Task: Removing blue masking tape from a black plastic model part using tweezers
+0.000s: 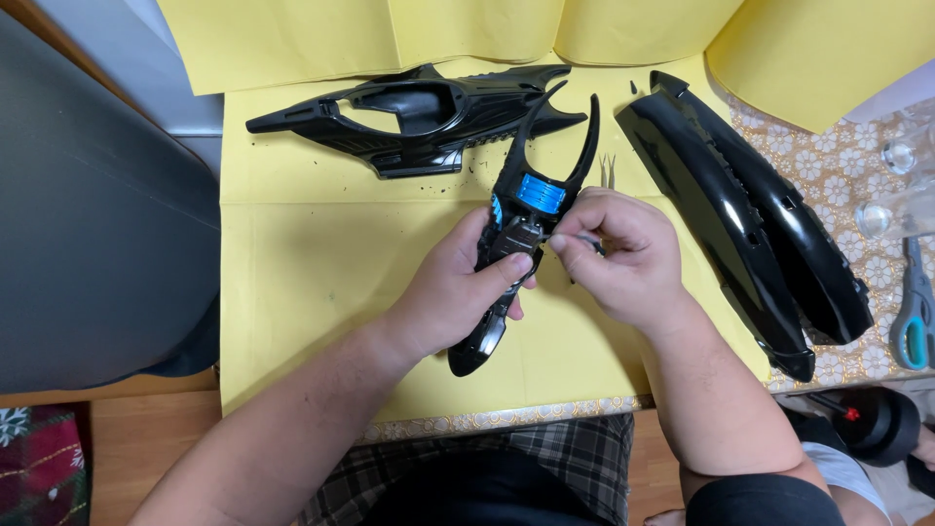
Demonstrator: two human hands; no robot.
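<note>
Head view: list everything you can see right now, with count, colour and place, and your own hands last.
Forked toy part: 1, glossy black with a blue ribbed insert, held over the middle of the sheet.
Open shell piece: 1, black, top centre.
Long curved shell pieces: 2, glossy black, side by side at right.
Paper sheets: several, yellow, covering the table.
Tablecloth: 1, floral, pale, showing at right.
Scissors: 1, grey-blue handles, right edge.
Clear containers: about 2, upper right.
Dark cushion-like object: 1, grey-black, left.
Left hand: grips the forked part's body.
Right hand: pinches something small and dark at the part; cannot tell what.
</note>
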